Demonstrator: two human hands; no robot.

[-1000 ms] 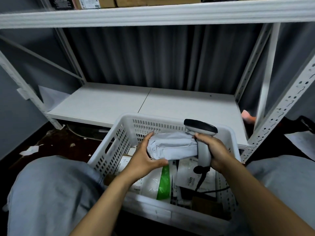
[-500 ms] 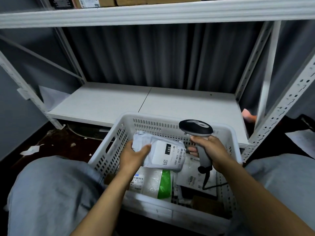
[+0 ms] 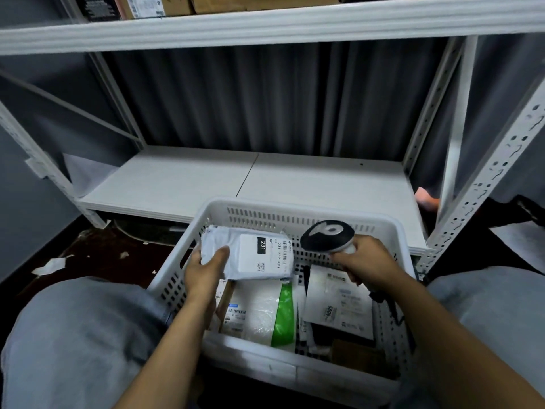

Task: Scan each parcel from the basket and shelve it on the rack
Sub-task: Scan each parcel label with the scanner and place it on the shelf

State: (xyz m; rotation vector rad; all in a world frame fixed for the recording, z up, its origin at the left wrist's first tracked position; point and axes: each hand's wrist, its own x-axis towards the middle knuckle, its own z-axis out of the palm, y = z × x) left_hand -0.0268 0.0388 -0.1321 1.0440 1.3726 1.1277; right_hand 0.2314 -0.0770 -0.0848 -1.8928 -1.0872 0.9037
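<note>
My left hand [image 3: 206,270] grips a grey poly-bag parcel [image 3: 250,255] by its left end, thumb on top, label side up with "231" printed on it. It hovers over the white perforated basket [image 3: 295,211]. My right hand [image 3: 365,261] holds a barcode scanner [image 3: 327,234] by its handle, its black-and-white head just right of the parcel's label. Inside the basket lie a white bag with a green stripe [image 3: 265,314] and a white labelled parcel [image 3: 339,305], among other parcels.
The white rack's lower shelf [image 3: 250,181] stretches behind the basket, with slotted uprights [image 3: 486,184] at the right. Boxes [image 3: 147,5] stand on the shelf above. Paper scraps [image 3: 50,265] litter the dark floor at left. My knees [image 3: 73,335] flank the basket.
My left hand turned the parcel over so its label now faces up. The scanner in my right hand tilted its head toward the label.
</note>
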